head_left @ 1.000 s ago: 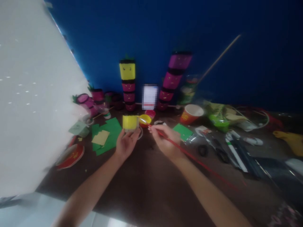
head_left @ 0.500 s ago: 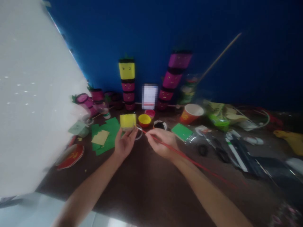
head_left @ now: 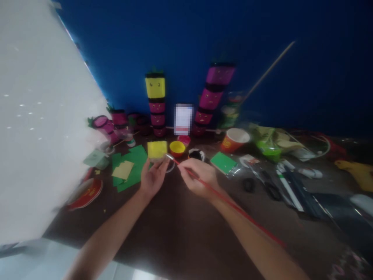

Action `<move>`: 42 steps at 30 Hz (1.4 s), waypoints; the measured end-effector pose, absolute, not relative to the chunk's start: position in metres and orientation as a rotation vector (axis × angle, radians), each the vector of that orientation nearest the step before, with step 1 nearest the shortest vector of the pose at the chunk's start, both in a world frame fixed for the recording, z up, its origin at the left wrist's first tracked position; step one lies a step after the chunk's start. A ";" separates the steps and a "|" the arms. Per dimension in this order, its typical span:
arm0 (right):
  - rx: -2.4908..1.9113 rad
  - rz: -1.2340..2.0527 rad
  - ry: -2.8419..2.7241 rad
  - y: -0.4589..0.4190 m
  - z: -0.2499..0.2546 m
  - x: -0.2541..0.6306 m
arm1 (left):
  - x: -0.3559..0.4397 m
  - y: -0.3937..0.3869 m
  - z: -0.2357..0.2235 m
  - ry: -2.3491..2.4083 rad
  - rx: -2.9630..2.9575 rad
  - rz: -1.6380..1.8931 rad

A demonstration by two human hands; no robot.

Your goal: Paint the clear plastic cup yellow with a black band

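My left hand [head_left: 153,177] grips a yellow-painted paper cup [head_left: 157,149] by its lower part, with a pale unpainted band near the fingers. In my right hand [head_left: 199,175] is a long red-handled paintbrush [head_left: 239,210], pinched close to its bristles. The brush tip sits just right of the cup; whether it touches the cup I cannot tell. Behind the brush tip stands a small cup of yellow paint [head_left: 177,148]. A cup of black paint [head_left: 196,154] is partly hidden by my right hand, and a cup of pink paint [head_left: 184,140] lies farther back.
Stacked painted cups form a yellow-topped tower [head_left: 156,103] and a leaning magenta tower [head_left: 214,93] against the blue wall. Green paper [head_left: 129,171] lies left. To the right are a red paper cup [head_left: 235,140], scissors [head_left: 269,186] and pens [head_left: 291,190].
The paintbrush has shifted slightly, its tip now a little apart from the cup's right edge and its handle end lower. Both hands keep nearly the same place.
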State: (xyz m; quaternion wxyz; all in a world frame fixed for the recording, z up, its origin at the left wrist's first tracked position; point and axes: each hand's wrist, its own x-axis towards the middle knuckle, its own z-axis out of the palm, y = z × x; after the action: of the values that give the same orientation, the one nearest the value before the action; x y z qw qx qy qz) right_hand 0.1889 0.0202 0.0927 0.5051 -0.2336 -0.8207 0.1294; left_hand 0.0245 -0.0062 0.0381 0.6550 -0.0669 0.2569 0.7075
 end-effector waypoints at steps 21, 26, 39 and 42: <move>-0.687 0.280 -1.892 0.016 0.093 0.190 | 0.027 -0.008 0.042 0.633 -0.181 1.579; -0.686 0.255 -1.863 0.018 0.092 0.188 | 0.028 -0.009 0.040 0.625 -0.145 1.573; -0.657 0.311 -1.967 0.017 0.092 0.189 | 0.028 -0.009 0.039 0.588 -0.122 1.575; -0.621 0.296 -1.961 0.016 0.092 0.191 | 0.027 -0.009 0.038 0.590 -0.108 1.593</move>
State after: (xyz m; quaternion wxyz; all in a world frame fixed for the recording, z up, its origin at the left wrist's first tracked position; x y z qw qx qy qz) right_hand 0.1908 0.0155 0.0917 0.5070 -0.2574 -0.8134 0.1227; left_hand 0.0272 -0.0088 0.0378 0.6590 -0.0478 0.2607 0.7039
